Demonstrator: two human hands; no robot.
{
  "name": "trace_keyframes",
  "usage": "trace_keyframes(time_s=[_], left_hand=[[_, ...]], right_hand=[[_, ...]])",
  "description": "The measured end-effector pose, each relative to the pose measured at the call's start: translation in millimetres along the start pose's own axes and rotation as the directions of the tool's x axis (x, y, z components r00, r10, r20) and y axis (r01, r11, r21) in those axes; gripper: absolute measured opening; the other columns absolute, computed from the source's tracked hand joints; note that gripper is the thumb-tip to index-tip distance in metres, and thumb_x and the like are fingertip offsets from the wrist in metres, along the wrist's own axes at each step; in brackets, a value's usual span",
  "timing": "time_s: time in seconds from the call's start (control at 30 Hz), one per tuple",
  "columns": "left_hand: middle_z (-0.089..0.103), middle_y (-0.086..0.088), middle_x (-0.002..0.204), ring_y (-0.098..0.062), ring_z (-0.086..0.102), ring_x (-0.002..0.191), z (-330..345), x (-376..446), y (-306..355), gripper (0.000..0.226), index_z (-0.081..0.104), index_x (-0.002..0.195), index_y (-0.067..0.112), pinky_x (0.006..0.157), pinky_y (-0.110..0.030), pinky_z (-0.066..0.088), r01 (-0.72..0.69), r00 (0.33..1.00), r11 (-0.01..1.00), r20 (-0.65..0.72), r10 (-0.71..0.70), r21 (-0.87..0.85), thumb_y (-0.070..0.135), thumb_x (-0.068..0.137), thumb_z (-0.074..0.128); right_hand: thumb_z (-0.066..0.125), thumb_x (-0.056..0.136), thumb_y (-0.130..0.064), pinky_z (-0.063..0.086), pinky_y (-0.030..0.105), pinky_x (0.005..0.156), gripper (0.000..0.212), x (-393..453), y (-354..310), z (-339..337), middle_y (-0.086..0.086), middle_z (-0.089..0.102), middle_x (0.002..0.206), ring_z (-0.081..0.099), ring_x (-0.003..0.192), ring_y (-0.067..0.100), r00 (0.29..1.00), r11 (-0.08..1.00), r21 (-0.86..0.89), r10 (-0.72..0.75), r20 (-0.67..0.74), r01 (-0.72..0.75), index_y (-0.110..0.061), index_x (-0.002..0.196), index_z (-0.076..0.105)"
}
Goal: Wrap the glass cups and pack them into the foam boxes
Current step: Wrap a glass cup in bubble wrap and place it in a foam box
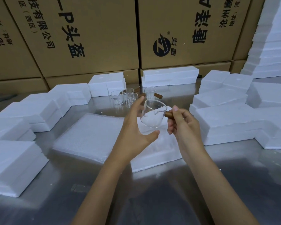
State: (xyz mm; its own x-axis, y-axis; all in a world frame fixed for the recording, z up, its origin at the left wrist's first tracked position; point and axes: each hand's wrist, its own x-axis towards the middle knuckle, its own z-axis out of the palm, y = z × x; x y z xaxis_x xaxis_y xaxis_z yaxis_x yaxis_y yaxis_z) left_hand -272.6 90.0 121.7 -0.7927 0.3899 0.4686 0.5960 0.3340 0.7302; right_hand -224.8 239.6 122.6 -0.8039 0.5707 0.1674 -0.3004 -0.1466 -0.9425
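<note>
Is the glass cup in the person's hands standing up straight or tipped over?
Tipped. The glass cup leans in the air, its wooden handle pinched by the right hand.

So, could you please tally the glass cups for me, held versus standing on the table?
held cup: 1
standing cups: 4
Total: 5
</note>
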Motion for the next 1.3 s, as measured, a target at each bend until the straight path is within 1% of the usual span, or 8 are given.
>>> trace_keyframes(time_s=[0.2, 0.37, 0.5, 0.63, 0.7, 0.83, 1.03, 1.3], left_hand=[[0.043, 0.057, 0.113, 0.028, 0.042, 0.108, 1.8, 1.5, -3.4, 0.078, 0.028, 0.112, 0.078, 0.083, -0.006, 0.037, 0.031, 0.992, 0.999, -0.123, -0.030, 0.008, 0.039, 0.077, 0.086], [0.050, 0.025, 0.138, 0.001, 0.047, 0.123, 1.7, 1.2, -3.9, 0.082, 0.034, 0.125, 0.062, 0.099, -0.017, 0.041, -0.012, 0.959, 0.996, -0.281, 0.035, 0.083, 0.027, 0.074, 0.089], [0.049, 0.027, 0.138, -0.009, 0.049, 0.128, -0.7, 1.3, -5.2, 0.083, 0.036, 0.129, 0.058, 0.105, -0.035, 0.049, -0.022, 0.954, 0.993, -0.295, 0.057, 0.119, 0.025, 0.075, 0.089], [0.045, 0.051, 0.119, 0.017, 0.045, 0.114, -1.1, 3.0, -6.9, 0.084, 0.035, 0.115, 0.076, 0.084, 0.000, 0.041, -0.008, 0.962, 1.000, -0.274, 0.015, 0.027, 0.031, 0.071, 0.091], [0.053, 0.040, 0.120, 0.022, 0.046, 0.111, -1.8, 2.8, -8.8, 0.076, 0.041, 0.113, 0.072, 0.080, 0.006, 0.037, 0.005, 0.963, 0.999, -0.268, -0.018, -0.046, 0.033, 0.071, 0.090], [0.055, 0.036, 0.114, 0.017, 0.051, 0.106, -3.9, 1.0, -1.5, 0.056, 0.050, 0.111, 0.066, 0.078, 0.003, 0.039, 0.016, 0.960, 0.989, -0.275, -0.056, -0.145, 0.040, 0.074, 0.083], [0.059, 0.026, 0.109, 0.008, 0.053, 0.105, -3.2, 0.1, 6.5, 0.045, 0.057, 0.105, 0.051, 0.077, 0.002, 0.041, 0.041, 0.935, 0.985, -0.341, -0.098, -0.170, 0.075, 0.068, 0.067], [0.056, 0.036, 0.102, 0.014, 0.049, 0.103, -3.7, 1.3, 8.2, 0.033, 0.054, 0.099, 0.064, 0.073, 0.003, 0.040, 0.073, 0.961, 0.989, -0.254, -0.104, -0.129, 0.080, 0.072, 0.062]], right_hand=[[0.057, 0.100, -0.025, 0.047, 0.028, 0.060, 0.018, -0.8, -2.3, -0.5, 0.001, 0.064, 0.072, 0.053, 0.063, 0.013, 0.991, 0.996, 0.066, -0.071, 0.111, 0.064, -0.021, 0.088, 0.070], [0.059, 0.097, -0.021, 0.051, 0.027, 0.065, 0.010, -2.9, -2.9, 2.1, 0.002, 0.067, 0.079, 0.058, 0.070, 0.014, 0.967, 0.991, 0.067, -0.129, 0.219, 0.117, -0.020, 0.092, 0.068], [0.059, 0.097, -0.017, 0.051, 0.028, 0.066, 0.009, -4.0, -2.7, 2.3, 0.003, 0.067, 0.082, 0.058, 0.072, 0.017, 0.956, 0.991, 0.076, -0.124, 0.264, 0.108, -0.018, 0.093, 0.067], [0.060, 0.097, -0.011, 0.053, 0.026, 0.065, 0.006, -3.3, -4.3, 1.0, -0.001, 0.067, 0.078, 0.061, 0.071, 0.014, 0.961, 0.989, 0.023, -0.146, 0.237, 0.144, -0.012, 0.101, 0.064], [0.063, 0.095, -0.009, 0.055, 0.025, 0.067, 0.010, -3.8, -4.5, 1.9, -0.006, 0.069, 0.082, 0.063, 0.074, 0.010, 0.959, 0.978, -0.064, -0.182, 0.217, 0.200, -0.013, 0.104, 0.063], [0.066, 0.093, -0.013, 0.052, 0.027, 0.073, 0.007, -6.1, -2.7, 4.2, -0.010, 0.070, 0.086, 0.063, 0.078, 0.005, 0.962, 0.956, -0.180, -0.199, 0.185, 0.232, -0.015, 0.098, 0.064], [0.057, 0.099, -0.022, 0.037, 0.009, 0.055, 0.018, -10.0, -1.2, 4.9, -0.016, 0.057, 0.058, 0.048, 0.054, 0.001, 0.937, 0.891, -0.372, -0.138, 0.320, 0.259, -0.016, 0.095, 0.073], [0.048, 0.103, -0.030, 0.032, 0.023, 0.047, 0.031, -6.9, -7.9, 0.7, 0.003, 0.046, 0.058, 0.035, 0.049, 0.014, 0.900, 0.968, -0.247, 0.149, 0.409, -0.048, -0.010, 0.090, 0.069]])
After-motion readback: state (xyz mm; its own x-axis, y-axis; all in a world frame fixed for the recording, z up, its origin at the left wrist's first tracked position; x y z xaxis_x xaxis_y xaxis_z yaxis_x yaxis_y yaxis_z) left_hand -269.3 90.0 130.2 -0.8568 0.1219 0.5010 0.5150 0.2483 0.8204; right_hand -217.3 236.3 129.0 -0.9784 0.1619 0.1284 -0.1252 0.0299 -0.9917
